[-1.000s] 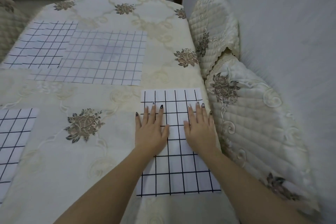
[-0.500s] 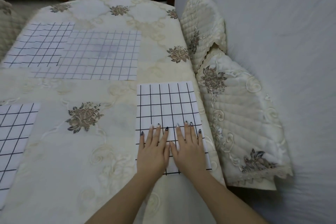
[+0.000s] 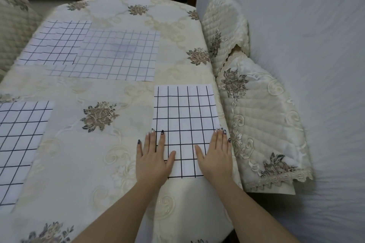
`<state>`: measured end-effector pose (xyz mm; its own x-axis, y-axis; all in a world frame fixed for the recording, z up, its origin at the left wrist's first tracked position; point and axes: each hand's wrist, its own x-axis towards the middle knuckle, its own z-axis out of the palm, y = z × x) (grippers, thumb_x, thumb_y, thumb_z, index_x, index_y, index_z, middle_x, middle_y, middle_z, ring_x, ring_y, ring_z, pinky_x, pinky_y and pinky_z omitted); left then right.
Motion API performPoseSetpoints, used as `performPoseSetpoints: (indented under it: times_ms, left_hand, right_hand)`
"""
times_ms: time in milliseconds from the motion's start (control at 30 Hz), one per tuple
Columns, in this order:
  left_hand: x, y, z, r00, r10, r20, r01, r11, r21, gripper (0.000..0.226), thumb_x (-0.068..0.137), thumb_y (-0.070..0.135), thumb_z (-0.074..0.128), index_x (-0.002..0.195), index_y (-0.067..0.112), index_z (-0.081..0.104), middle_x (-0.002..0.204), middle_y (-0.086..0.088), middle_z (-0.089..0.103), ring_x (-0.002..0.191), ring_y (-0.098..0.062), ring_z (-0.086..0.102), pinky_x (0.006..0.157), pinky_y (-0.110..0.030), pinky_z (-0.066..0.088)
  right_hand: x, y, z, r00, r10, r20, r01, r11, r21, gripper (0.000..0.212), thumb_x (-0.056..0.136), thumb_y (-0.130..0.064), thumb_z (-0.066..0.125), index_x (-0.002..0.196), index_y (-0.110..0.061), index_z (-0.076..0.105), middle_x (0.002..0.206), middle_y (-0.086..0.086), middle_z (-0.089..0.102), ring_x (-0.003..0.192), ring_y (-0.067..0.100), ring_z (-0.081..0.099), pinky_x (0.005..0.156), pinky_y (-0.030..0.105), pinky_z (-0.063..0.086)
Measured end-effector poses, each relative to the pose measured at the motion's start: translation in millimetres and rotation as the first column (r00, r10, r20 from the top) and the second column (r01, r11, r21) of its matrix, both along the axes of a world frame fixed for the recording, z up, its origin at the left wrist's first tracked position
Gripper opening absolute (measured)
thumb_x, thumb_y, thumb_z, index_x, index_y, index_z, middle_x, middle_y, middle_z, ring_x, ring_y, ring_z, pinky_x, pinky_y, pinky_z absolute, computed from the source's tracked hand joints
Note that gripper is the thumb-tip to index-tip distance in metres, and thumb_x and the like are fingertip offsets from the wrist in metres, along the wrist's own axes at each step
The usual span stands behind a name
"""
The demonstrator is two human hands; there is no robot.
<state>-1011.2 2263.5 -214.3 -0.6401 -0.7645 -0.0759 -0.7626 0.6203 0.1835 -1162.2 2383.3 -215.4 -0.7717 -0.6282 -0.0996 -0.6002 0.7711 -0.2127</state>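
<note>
At the far left a padded chair cover (image 3: 13,25) is showing beside the worktop (image 3: 88,163), which is wearing a cream cloth with flower motifs. A left sheet (image 3: 19,134) with a dark grid is lying at the worktop's left edge and running out of view. Farther back, a far sheet (image 3: 57,43) is lying with its right part overlapping a larger pale sheet (image 3: 118,59), whose lines are looking faded.

The left grip (image 3: 153,157) is lying flat, palm down, with wide, straight fingers. It is pressing on the left edge of the grid sheet (image 3: 185,112), with the thumb and inner fingers on the sheet and the outer fingers on the cloth.

The grid sheet is lying flat at the near right of the worktop. Its right edge is running along the worktop's right edge, and its near edge is lying between the two wrists.

The right grip (image 3: 216,156) is likewise lying flat and wide, holding nothing, and pressing on the sheet's right edge. The two grips are sitting apart, with bare grid between the thumbs.

To the right, two quilted chair backs (image 3: 262,124) are leaning between the worktop and a white wall (image 3: 296,25).
</note>
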Motion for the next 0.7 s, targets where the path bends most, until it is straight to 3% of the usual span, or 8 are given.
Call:
performPoseSetpoints:
  times_ms: [167, 267, 333, 433, 567, 633, 700]
  left_hand:
    - [13.8, -0.7, 2.8, 0.998, 0.057, -0.039, -0.053, 0.995, 0.087, 0.081, 0.088, 0.062, 0.002, 0.153, 0.014, -0.001, 0.161, -0.004, -0.006, 0.148, -0.016, -0.012, 0.119, -0.040, -0.009]
    - [13.0, -2.0, 18.4, 0.925, 0.221, -0.309, -0.118, 0.940, 0.320, 0.076, 0.095, 0.054, 0.017, 0.152, 0.004, 0.013, 0.160, -0.011, 0.015, 0.148, -0.021, 0.009, 0.119, -0.031, 0.002]
    - [13.9, 1.4, 33.7, 0.794, 0.412, -0.446, -0.128, 0.832, 0.540, 0.061, 0.101, 0.038, 0.032, 0.151, 0.006, 0.018, 0.159, -0.007, 0.021, 0.146, -0.017, 0.017, 0.114, -0.022, 0.009]
    - [18.0, 2.5, 45.7, 0.624, 0.641, -0.447, -0.091, 0.628, 0.773, 0.051, 0.102, 0.032, 0.037, 0.150, 0.014, 0.029, 0.153, 0.004, 0.032, 0.141, -0.010, 0.027, 0.112, -0.022, 0.017]
    - [23.1, -4.1, 39.3, 0.482, 0.776, -0.407, -0.016, 0.472, 0.881, 0.041, 0.103, 0.028, 0.038, 0.141, 0.016, 0.044, 0.146, 0.002, 0.045, 0.136, -0.013, 0.040, 0.117, -0.035, 0.025]
    - [22.8, -4.6, 41.5, 0.439, 0.815, -0.378, 0.009, 0.416, 0.909, 0.040, 0.102, 0.025, 0.038, 0.140, 0.012, 0.046, 0.143, -0.001, 0.049, 0.132, -0.014, 0.045, 0.116, -0.036, 0.028]
    - [21.7, -4.0, 45.7, 0.404, 0.844, -0.352, 0.037, 0.369, 0.929, 0.040, 0.102, 0.023, 0.038, 0.139, 0.009, 0.046, 0.141, -0.003, 0.051, 0.130, -0.014, 0.046, 0.115, -0.034, 0.030]
  right_hand:
    - [-4.2, 11.2, 4.7, 0.998, -0.001, 0.062, 0.002, 1.000, -0.007, 0.087, 0.085, -0.062, -0.002, 0.152, -0.006, -0.001, 0.161, 0.009, -0.006, 0.149, 0.021, -0.004, 0.119, 0.034, -0.005]
    - [-11.1, 20.3, 16.7, 0.973, -0.020, 0.231, 0.058, 0.986, -0.156, 0.063, 0.100, -0.039, 0.020, 0.152, -0.007, 0.004, 0.162, 0.006, 0.002, 0.149, 0.018, 0.001, 0.121, 0.032, 0.005]
    - [-10.1, 27.8, 25.2, 0.932, -0.066, 0.357, 0.188, 0.929, -0.318, 0.055, 0.102, -0.023, 0.030, 0.152, -0.008, 0.012, 0.161, 0.002, 0.012, 0.148, 0.015, 0.009, 0.118, 0.026, 0.009]
    - [-4.7, 36.4, 33.2, 0.813, -0.119, 0.571, 0.446, 0.757, -0.477, 0.047, 0.101, -0.012, 0.036, 0.148, -0.008, 0.032, 0.153, 0.001, 0.033, 0.142, 0.015, 0.027, 0.114, 0.024, 0.018]
    - [-9.9, 44.3, 33.6, 0.609, -0.095, 0.787, 0.690, 0.552, -0.468, 0.037, 0.101, -0.011, 0.039, 0.137, -0.012, 0.050, 0.137, -0.001, 0.052, 0.131, 0.016, 0.046, 0.113, 0.033, 0.032]
    - [-13.2, 46.1, 30.5, 0.554, -0.102, 0.826, 0.736, 0.523, -0.430, 0.033, 0.100, -0.011, 0.041, 0.126, -0.018, 0.058, 0.128, 0.002, 0.061, 0.122, 0.018, 0.055, 0.110, 0.039, 0.038]
    - [-15.1, 46.4, 27.8, 0.555, -0.153, 0.817, 0.737, 0.546, -0.398, 0.029, 0.097, -0.013, 0.046, 0.121, -0.019, 0.061, 0.117, 0.001, 0.066, 0.112, 0.019, 0.060, 0.105, 0.043, 0.044]
